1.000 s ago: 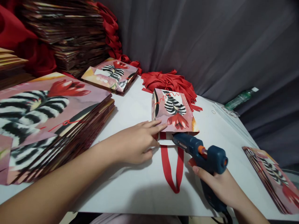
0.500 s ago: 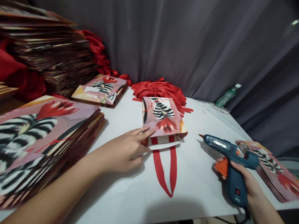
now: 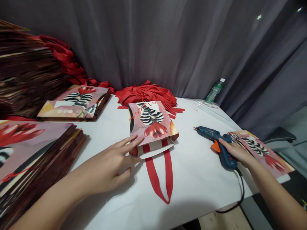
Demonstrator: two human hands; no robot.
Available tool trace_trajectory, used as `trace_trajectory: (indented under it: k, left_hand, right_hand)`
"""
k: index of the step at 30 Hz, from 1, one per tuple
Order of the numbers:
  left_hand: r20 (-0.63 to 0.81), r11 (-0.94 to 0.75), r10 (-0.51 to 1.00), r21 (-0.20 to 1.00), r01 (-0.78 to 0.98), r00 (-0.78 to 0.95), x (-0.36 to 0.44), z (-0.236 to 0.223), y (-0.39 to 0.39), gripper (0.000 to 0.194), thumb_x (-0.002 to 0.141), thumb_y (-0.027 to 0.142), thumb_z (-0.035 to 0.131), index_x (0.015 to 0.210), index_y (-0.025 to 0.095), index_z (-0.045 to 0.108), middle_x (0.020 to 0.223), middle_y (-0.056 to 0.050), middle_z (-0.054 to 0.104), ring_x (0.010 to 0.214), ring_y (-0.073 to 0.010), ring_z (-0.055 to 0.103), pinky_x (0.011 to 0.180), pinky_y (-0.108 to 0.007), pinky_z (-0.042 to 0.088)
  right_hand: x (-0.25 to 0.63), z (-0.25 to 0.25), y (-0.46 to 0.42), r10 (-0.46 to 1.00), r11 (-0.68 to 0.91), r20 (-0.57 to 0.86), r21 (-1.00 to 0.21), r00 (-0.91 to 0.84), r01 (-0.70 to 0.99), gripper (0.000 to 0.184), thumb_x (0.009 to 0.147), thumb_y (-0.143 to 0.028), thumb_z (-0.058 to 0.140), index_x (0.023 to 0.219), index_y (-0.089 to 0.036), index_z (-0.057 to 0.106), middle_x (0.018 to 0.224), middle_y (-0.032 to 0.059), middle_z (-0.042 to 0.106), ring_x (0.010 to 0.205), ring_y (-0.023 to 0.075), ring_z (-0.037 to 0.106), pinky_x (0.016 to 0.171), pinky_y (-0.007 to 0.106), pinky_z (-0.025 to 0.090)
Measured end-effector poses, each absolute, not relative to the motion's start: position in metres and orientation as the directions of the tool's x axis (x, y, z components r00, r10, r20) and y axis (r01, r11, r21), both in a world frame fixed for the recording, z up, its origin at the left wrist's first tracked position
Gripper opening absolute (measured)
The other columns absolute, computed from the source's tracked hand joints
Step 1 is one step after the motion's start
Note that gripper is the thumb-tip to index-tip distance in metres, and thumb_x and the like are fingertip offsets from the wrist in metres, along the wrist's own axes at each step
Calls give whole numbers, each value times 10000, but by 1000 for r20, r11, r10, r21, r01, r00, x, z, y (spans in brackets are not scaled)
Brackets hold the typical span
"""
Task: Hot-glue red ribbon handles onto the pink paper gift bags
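Note:
A small flat paper gift bag (image 3: 152, 123) printed with a striped flower lies mid-table, its mouth toward me. A red ribbon handle (image 3: 159, 179) loops out of the mouth. My left hand (image 3: 112, 163) rests flat beside the bag, fingers stretched, fingertips on its near left corner. My right hand (image 3: 233, 151) is wrapped round the grip of a blue glue gun (image 3: 216, 142) with an orange trigger. The gun lies low on the white table (image 3: 199, 179), to the right of the bag, nozzle pointing left.
Tall stacks of printed bags (image 3: 31, 153) fill the left side, with another small pile (image 3: 76, 102) behind. A heap of red ribbons (image 3: 146, 93) lies behind the bag. More flat bags (image 3: 261, 151) sit at the right edge. A green bottle (image 3: 214, 91) stands at the back right, before a grey curtain.
My right hand has carried the glue gun away from the bag's mouth, out to the right, and lowered it onto the table. My left hand stays on the bag's corner.

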State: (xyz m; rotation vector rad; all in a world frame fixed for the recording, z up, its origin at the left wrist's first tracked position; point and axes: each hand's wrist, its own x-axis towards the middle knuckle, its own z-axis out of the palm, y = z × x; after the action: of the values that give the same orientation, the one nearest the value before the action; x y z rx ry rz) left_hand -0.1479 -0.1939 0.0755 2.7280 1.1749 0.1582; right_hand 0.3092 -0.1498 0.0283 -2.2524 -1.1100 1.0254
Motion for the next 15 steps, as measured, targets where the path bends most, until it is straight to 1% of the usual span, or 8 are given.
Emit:
trace_trajectory:
  k: [2,4,7,8,10,11,13,15]
  left_hand:
    - [65,-672,734,205,711,676,-148,75,-194,365,819,197,532,1099,316,733,1594,4,253,1443,-313,308,1096,-436,435]
    - [105,-665,745,206,718,659,-149,73,-193,361,815,201,540,1094,317,736,1588,24,274,1432,-312,334,1103,-429,432]
    - [101,-691,719,205,693,688,-152,71,-190,365,801,218,571,1110,333,728,1573,41,310,1410,-320,375,1104,-425,437]
    - [90,-704,705,209,679,703,-153,70,-189,366,802,226,578,1117,342,724,1567,46,323,1405,-320,384,1102,-419,440]
    - [83,-711,697,214,670,712,-154,68,-189,364,815,236,574,1129,357,714,1565,57,328,1403,-311,390,1102,-405,441]
    - [92,-699,710,213,682,698,-154,66,-190,361,822,243,567,1130,366,709,1567,66,324,1405,-304,388,1100,-398,441]
    - [117,-659,750,215,721,651,-152,64,-193,347,835,263,550,1121,381,707,1569,86,320,1409,-293,383,1099,-383,437]
    - [135,-623,781,230,748,610,-149,61,-196,329,842,287,543,1108,389,709,1556,101,349,1413,-285,378,1115,-369,415]
  right_hand:
    - [316,29,-145,832,-548,-389,-465,395,696,627,859,-683,490,623,-134,677,632,141,693,662,280,681,616,359,513]
    - [314,33,-146,875,-461,-295,-264,385,847,651,880,-681,437,546,-162,646,631,164,682,708,313,685,663,394,505]
    - [285,46,-158,933,-360,59,160,355,919,587,909,-623,422,633,-168,669,682,211,683,752,379,678,643,448,486]
    - [269,50,-164,943,-328,144,235,301,915,558,934,-570,399,674,-162,678,674,212,679,710,376,675,608,442,478]
    - [230,54,-177,994,-76,95,189,58,979,472,948,-479,417,669,-187,663,605,148,662,567,284,652,537,361,463]
    - [210,53,-183,985,155,57,94,-161,983,438,955,-433,421,675,-196,659,611,115,667,548,242,642,539,330,468]
    - [174,46,-191,795,601,17,-161,-606,783,377,982,-337,404,801,-193,702,765,87,724,699,214,685,658,304,518]
    - [148,33,-194,656,749,129,-235,-744,620,340,985,-316,419,987,-161,721,990,104,749,891,234,698,792,333,538]
